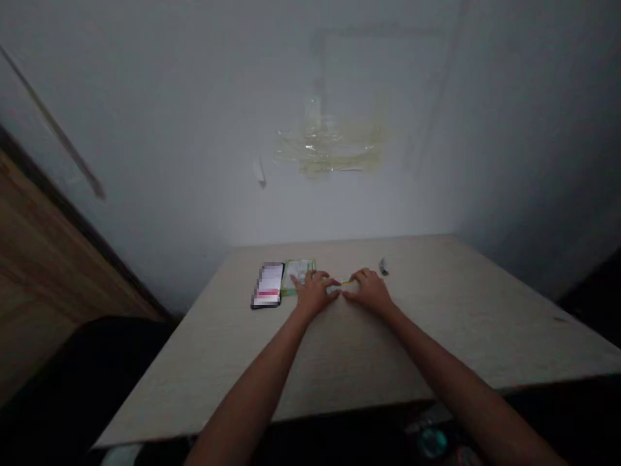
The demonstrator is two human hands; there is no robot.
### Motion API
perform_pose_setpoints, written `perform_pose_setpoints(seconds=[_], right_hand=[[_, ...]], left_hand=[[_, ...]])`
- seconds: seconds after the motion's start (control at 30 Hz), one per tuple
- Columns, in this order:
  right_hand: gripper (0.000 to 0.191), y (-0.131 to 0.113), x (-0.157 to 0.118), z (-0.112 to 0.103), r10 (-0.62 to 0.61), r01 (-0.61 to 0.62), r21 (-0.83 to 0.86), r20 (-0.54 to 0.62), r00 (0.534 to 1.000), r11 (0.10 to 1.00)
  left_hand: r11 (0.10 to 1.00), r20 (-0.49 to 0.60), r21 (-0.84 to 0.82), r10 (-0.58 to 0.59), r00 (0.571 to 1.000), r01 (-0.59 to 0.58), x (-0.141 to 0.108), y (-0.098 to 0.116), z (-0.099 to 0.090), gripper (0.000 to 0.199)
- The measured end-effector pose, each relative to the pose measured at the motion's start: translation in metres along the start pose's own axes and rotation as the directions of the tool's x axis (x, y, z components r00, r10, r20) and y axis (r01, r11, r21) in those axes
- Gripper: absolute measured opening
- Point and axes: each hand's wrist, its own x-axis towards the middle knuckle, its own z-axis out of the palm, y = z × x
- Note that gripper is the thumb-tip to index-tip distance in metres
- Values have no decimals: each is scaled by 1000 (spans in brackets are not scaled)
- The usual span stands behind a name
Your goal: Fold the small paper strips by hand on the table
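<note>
Two hands are observed at a single pale table, both near its far side. Between the fingertips of the left hand and the right hand is one small item, a thin yellow strip. Only a short length is exposed; the fingers hide its ends, and its full shape cannot be determined. The thumb and forefinger of each hand are bent inward toward it; whether they pinch it or merely touch it, I cannot tell.

One flat packet, green-edged with a pale printed face, lies just left of the strip, partly covered by the left hand's outer fingers. Whether it is a container, and what it may hold, cannot be established. One phone, dark-edged, lies face up at the packet's left side, its lit screen partly pixelated and showing a pink band. One small dark-and-silver object, unidentified, lies just beyond the right hand. One patch of glossy, yellowed tape is on the wall behind.
</note>
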Motion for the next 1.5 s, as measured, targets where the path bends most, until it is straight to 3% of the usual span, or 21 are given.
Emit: perform_pose_setpoints(seconds=[0.2, 0.43, 1.03, 1.2, 1.33, 1.5], right_hand=[[46, 0, -2, 3, -11, 11, 26, -13, 1000, 1000], [29, -2, -1, -2, 16, -15, 19, -15, 1000, 1000], [44, -4, -4, 1, -12, 11, -20, -48, 999, 1000], [41, 1, -4, 3, -28, 30, 40, -46, 999, 999], [23, 13, 1, 5, -12, 19, 166, -44, 999, 986], [17, 23, 6, 7, -19, 25, 240, -27, 999, 970]], left_hand=[[1000, 19, -3, -10, 1000, 10, 1, 0, -1, 25], [1000, 8, -11, -6, 1000, 6, 1, 0, 1, 24], [1000, 10, -27, -15, 1000, 15, 1, 0, 1, 23], [1000, 9, -25, -16, 1000, 16, 0, 0, 0, 21], [999, -4, -29, -18, 1000, 18, 0, 1, 0, 20], [998, -8, -37, -41, 999, 41, 2, 6, 0, 21]])
